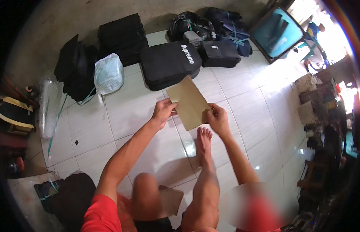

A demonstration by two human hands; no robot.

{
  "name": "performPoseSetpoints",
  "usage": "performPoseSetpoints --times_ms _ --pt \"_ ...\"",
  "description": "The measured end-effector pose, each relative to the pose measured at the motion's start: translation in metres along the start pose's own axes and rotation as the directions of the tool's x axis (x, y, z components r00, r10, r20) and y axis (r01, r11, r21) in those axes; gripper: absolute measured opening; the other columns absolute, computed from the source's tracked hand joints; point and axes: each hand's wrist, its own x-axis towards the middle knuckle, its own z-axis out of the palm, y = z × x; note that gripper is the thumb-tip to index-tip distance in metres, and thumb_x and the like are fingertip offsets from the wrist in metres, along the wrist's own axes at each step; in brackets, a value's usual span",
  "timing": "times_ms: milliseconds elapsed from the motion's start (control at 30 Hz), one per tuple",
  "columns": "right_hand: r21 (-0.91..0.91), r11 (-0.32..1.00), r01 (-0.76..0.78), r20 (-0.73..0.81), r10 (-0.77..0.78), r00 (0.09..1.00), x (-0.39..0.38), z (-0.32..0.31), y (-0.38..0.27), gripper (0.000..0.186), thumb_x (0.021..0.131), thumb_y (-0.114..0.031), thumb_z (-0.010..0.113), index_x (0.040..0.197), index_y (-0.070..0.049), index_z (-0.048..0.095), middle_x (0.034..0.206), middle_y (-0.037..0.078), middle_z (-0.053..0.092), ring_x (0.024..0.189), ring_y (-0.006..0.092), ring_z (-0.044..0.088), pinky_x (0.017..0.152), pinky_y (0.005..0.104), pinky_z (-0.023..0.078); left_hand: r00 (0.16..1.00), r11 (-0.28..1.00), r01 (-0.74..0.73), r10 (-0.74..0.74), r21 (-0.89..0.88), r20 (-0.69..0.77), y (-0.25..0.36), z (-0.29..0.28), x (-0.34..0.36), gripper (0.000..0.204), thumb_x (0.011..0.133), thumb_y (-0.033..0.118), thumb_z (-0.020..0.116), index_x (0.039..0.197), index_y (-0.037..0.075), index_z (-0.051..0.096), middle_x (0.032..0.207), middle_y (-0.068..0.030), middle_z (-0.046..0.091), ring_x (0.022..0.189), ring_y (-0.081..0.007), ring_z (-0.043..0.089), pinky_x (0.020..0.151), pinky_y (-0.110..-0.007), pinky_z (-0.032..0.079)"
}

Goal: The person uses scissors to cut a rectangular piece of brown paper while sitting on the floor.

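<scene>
A brown cardboard sheet (188,102) is held up at a tilt above the tiled floor, between both my hands. My left hand (164,113) grips its left edge, thumb on top and fingers underneath. My right hand (217,119) pinches the lower right edge, fingers curled. Beyond the sheet lies a stack of black bag panels (162,67) with white lettering on top. Another brown cardboard piece (171,201) rests on the floor beside my bent knee, partly hidden by my leg.
Black fabric stacks (122,38) stand along the back wall, beside a pale blue plastic bag (109,73). Smaller black panels (218,54) lie at back right. A clear plastic roll (51,108) is at left, a tied dark bundle (67,197) at lower left. Cluttered shelves (323,108) line the right.
</scene>
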Motion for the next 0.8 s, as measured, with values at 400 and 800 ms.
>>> performPoseSetpoints --times_ms 400,800 --pt "-0.199 0.962 0.186 -0.018 -0.193 0.981 0.087 0.131 0.080 0.052 0.081 0.005 0.065 0.127 -0.020 0.070 0.136 0.018 0.061 0.110 0.0329 0.064 0.089 0.0404 0.055 0.856 0.967 -0.154 0.233 0.204 -0.461 -0.022 -0.052 0.109 0.045 0.105 0.035 0.035 0.132 0.003 0.052 0.124 -0.0068 0.059 0.118 -0.0171 0.055 0.102 -0.033 0.042" --pt "-0.019 0.987 0.157 0.259 -0.147 0.955 0.161 0.121 0.081 0.042 0.077 -0.011 0.078 0.118 -0.012 0.072 0.135 0.018 0.056 0.116 0.0340 0.058 0.093 0.0431 0.051 0.933 0.608 0.013 0.278 0.794 -0.228 0.041 -0.010 0.163 0.049 0.107 0.038 0.042 0.138 0.000 0.044 0.114 -0.0151 0.063 0.104 -0.0190 0.066 0.090 -0.034 0.055"
